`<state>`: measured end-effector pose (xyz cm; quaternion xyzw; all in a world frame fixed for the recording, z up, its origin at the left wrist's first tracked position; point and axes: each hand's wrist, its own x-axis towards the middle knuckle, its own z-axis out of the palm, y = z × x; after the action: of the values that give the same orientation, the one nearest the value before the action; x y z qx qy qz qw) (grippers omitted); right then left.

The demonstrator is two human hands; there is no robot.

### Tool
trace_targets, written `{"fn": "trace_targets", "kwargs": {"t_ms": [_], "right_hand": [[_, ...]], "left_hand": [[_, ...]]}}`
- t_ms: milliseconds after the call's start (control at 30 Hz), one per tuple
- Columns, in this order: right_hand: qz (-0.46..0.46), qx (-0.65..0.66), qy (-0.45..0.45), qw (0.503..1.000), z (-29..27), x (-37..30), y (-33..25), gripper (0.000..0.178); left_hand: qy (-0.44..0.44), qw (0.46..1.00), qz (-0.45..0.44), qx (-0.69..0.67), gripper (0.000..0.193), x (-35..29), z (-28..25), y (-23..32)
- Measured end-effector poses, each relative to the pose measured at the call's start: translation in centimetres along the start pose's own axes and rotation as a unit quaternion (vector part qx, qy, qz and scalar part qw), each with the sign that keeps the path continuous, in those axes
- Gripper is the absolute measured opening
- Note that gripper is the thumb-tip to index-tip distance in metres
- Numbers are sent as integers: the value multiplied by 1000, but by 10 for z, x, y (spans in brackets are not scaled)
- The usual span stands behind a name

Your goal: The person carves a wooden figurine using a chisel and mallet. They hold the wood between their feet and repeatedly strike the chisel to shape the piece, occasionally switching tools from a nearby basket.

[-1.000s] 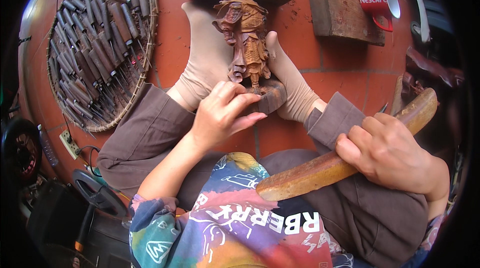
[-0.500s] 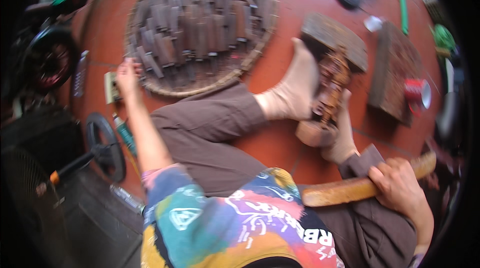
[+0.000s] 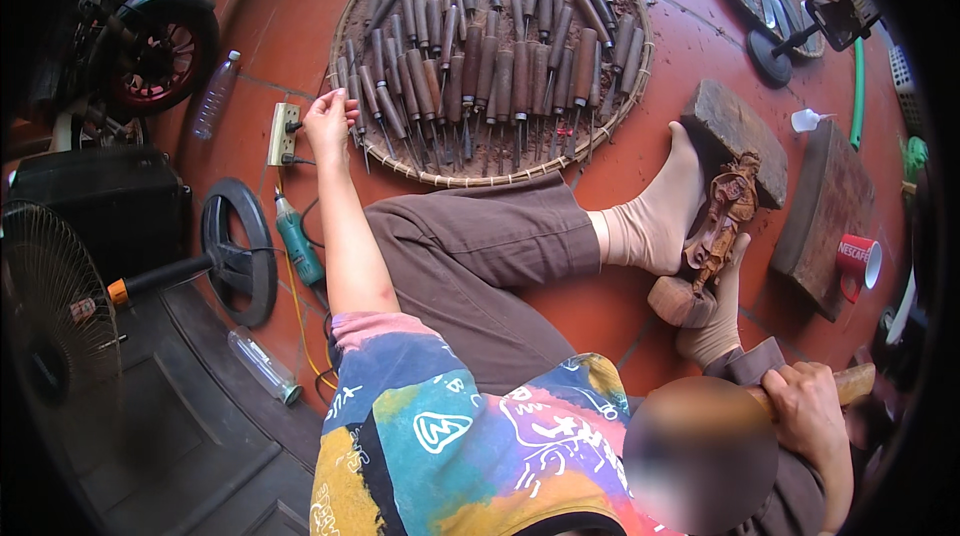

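Observation:
My left hand (image 3: pixel 328 124) hangs beside the left rim of a round woven basket tray (image 3: pixel 640 86), its fingers loosely bent and nothing visible in them. Rows of carving chisels (image 3: pixel 480 71) with brown wooden handles fill the tray, blades pointing mostly toward me. My right hand (image 3: pixel 806 406) is closed round a yellowish-brown wooden club (image 3: pixel 853 383) over my right leg; a blurred disc hides the club's left part. Between my beige-socked feet (image 3: pixel 640 216) leans a carved wooden figure (image 3: pixel 728 211) on a thick base (image 3: pixel 683 302), its upper end against a wood block (image 3: pixel 733 131).
A power strip (image 3: pixel 283 136) and a green power tool (image 3: pixel 297 241) with cords lie left of my leg. Beyond them are a fan (image 3: pixel 60 306), a plastic bottle (image 3: pixel 215 96) and a motorbike wheel (image 3: pixel 155 56). At right, a red mug (image 3: pixel 857 264) touches a second wood block (image 3: pixel 825 206).
The scene has shifted right and slightly down in the picture and is sharper. My left hand stays near the tray's left rim, now clear of the power strip. My right hand keeps its grip on the club.

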<state>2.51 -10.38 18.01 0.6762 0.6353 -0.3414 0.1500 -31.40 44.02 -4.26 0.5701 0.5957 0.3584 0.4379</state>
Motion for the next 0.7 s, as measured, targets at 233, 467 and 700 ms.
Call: {"fn": "trace_targets", "kwargs": {"t_ms": [233,467,700], "right_hand": [[5,1,-3,1000,2,-6,-2,23],[3,12,8,1000,0,-12,1,23],[10,21,25,999,1,-22,-1,24]], "left_hand": [[-27,1000,-16,1,17,1,6,-7],[-75,997,15,32,18,1,19,-9],[-80,995,34,51,17,3,27,-15]]}}
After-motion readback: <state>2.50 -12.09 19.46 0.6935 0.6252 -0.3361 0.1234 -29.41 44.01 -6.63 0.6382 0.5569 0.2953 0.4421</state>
